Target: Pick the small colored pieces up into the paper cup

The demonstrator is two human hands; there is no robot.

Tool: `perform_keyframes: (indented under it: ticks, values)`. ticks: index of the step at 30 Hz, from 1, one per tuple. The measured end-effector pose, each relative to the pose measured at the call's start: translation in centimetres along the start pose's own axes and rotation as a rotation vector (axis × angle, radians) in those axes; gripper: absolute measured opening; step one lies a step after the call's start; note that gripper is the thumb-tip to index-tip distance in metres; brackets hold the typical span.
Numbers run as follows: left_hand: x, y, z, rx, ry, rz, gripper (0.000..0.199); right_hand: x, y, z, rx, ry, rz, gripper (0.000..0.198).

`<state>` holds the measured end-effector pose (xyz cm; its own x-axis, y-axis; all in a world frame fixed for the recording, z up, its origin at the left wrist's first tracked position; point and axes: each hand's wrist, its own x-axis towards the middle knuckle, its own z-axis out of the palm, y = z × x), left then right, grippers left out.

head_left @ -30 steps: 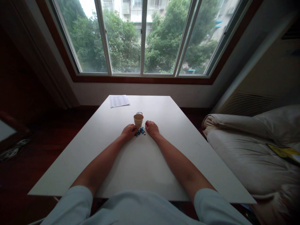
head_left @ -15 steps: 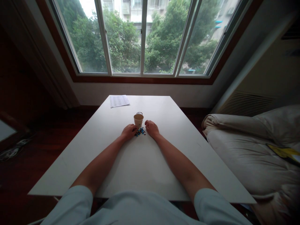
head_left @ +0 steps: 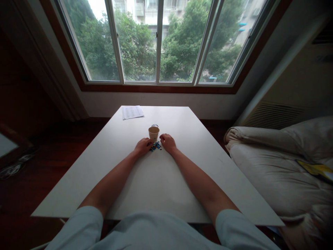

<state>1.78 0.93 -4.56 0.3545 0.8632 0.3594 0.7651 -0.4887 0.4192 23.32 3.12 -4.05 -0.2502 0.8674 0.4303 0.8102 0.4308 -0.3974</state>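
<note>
A tan cup [head_left: 153, 133] stands upright on the white table, its mouth facing up; what is inside cannot be made out. Just in front of it lies a loose pile of small blue and dark pieces [head_left: 156, 146]. My left hand [head_left: 144, 146] rests at the pile's left edge, fingers curled and thumb side towards the pieces. To the right of the cup is my right hand [head_left: 168, 142], its fingers bent and drawn together close to the cup's side. Anything pinched in either hand is too small to see.
A thin dark loop [head_left: 154, 125] lies behind the cup. Printed papers [head_left: 132, 112] sit at the far left corner of the white table [head_left: 161, 187]. Beyond are a window and wall. A pale padded sofa [head_left: 260, 170] stands along the right side.
My right hand has shifted slightly left, towards the cup. My left hand, the cup and the pile look nearly the same.
</note>
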Motion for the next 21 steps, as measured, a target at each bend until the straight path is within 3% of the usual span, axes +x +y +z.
perform_keyframes:
  ticks: [5,15,21]
  values:
    - [0.0,0.2,-0.2,-0.002,-0.005,0.007,0.02,-0.3,-1.2,-1.0,0.019,0.081,-0.057,0.03]
    - [0.0,0.1,0.0,0.0,0.001,-0.01,0.02,-0.7,-2.2,-2.0,-0.015,0.12,-0.122,0.038]
    - [0.0,0.5,-0.4,0.012,-0.012,0.001,0.023,-0.6,-2.3,-1.4,0.077,0.287,-0.359,0.037]
